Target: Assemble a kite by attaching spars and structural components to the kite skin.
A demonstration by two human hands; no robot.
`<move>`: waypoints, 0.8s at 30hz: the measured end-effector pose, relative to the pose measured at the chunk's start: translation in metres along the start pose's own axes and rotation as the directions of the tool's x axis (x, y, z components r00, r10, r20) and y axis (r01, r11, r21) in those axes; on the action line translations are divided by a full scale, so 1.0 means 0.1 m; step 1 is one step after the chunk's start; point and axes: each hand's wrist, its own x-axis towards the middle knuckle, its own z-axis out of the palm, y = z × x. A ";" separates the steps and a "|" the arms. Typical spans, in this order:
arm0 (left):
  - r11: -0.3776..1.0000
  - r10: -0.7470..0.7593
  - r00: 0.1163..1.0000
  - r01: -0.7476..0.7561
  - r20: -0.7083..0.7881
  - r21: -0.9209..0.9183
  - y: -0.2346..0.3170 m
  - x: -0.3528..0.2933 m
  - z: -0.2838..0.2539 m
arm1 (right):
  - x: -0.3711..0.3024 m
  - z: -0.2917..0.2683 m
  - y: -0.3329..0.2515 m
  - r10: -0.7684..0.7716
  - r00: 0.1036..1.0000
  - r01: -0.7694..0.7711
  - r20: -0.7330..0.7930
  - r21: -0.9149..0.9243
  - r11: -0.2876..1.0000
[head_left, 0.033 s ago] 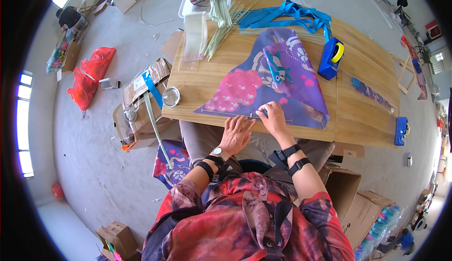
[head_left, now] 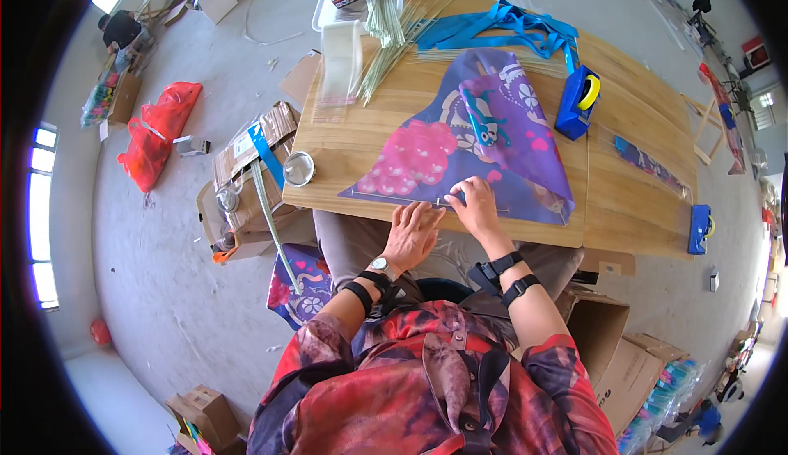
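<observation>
A thin purple printed fabric sheet (head_left: pixel 414 155), with pink bubbles and white flowers, lies on the wooden table (head_left: pixel 328 139). Its right part is folded over, showing a teal cartoon figure. A thin pale rod (head_left: pixel 386 199) runs along the sheet's near edge, with a small white fitting near its middle. My left hand (head_left: pixel 410 233) rests at the table's front edge beside the rod, fingers stretched out flat. Close to its right, my right hand (head_left: pixel 478 210) is over the sheet's near edge, thumb and fingers drawn together. Whatever they pinch is hidden.
Blue ribbon (head_left: pixel 492 28) and bundled pale sticks (head_left: pixel 386 65) lie at the back. A blue tape dispenser (head_left: pixel 577 102) stands right of the sheet, a round metal tin (head_left: pixel 299 169) left. A printed strip (head_left: pixel 648 164) lies farther right. Open cardboard boxes (head_left: pixel 603 332) sit below.
</observation>
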 end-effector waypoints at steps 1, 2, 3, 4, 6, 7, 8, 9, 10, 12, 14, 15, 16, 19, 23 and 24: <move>1.000 -0.002 1.000 0.002 -0.001 0.002 0.00 -0.01 0.01 | 0.00 0.02 -0.02 -0.002 1.000 0.002 0.001 0.002 1.000; 1.000 -0.008 1.000 0.008 -0.001 0.005 -0.01 -0.02 0.01 | 0.00 0.04 -0.04 0.017 1.000 -0.018 -0.006 -0.026 1.000; 1.000 -0.011 1.000 0.011 0.000 0.007 -0.01 -0.02 0.01 | -0.01 0.04 -0.05 0.039 0.999 -0.040 -0.015 -0.055 0.998; 1.000 -0.010 1.000 0.010 0.001 0.006 0.00 -0.02 0.01 | 0.00 0.05 -0.04 0.041 0.999 -0.041 -0.015 -0.055 0.998; 1.000 -0.002 1.000 0.002 -0.008 0.000 0.00 -0.01 0.02 | 0.01 0.07 -0.04 0.068 0.997 -0.072 -0.040 -0.099 0.993; 1.000 -0.002 1.000 0.002 -0.005 -0.001 0.00 -0.01 0.02 | 0.01 0.07 -0.04 0.071 0.997 -0.075 -0.039 -0.098 0.992; 1.000 0.003 1.000 -0.003 -0.010 0.000 0.00 -0.01 0.02 | 0.01 0.08 -0.04 0.071 0.997 -0.075 -0.044 -0.110 0.991; 1.000 0.007 1.000 -0.007 -0.016 0.003 0.00 0.00 0.01 | 0.01 0.08 -0.05 0.069 0.996 -0.074 -0.048 -0.121 0.990; 1.000 0.006 1.000 -0.006 -0.013 0.003 0.01 0.01 0.00 | 0.01 0.08 -0.06 0.071 0.996 -0.076 -0.047 -0.119 0.990; 1.000 0.012 1.000 -0.012 0.009 0.027 0.02 0.02 -0.02 | 0.01 0.07 -0.08 0.070 0.996 -0.077 -0.057 -0.137 0.988; 0.999 0.018 1.000 -0.018 0.009 0.034 0.02 0.03 -0.04 | 0.01 0.06 -0.10 0.062 0.996 -0.070 -0.057 -0.134 0.988; 0.999 0.027 1.000 -0.027 0.006 0.040 0.01 0.04 -0.05 | 0.01 0.06 -0.09 0.054 0.997 -0.061 -0.060 -0.136 0.989; 0.999 0.029 1.000 -0.030 0.010 0.040 0.01 0.04 -0.05 | 0.00 0.08 -0.08 0.059 0.996 -0.066 -0.061 -0.134 0.989; 0.998 0.054 0.998 -0.054 0.013 0.020 -0.03 0.06 -0.06 | -0.01 0.11 -0.01 0.043 0.994 -0.055 -0.104 -0.115 0.992; 0.996 0.082 0.996 -0.082 0.027 -0.019 -0.09 0.06 -0.08 | -0.05 0.09 0.16 0.010 0.996 -0.012 -0.090 -0.019 1.000; 0.994 0.110 0.993 -0.109 0.037 -0.029 -0.13 0.07 -0.10 | -0.06 0.04 0.24 -0.006 0.998 0.009 -0.060 0.044 0.999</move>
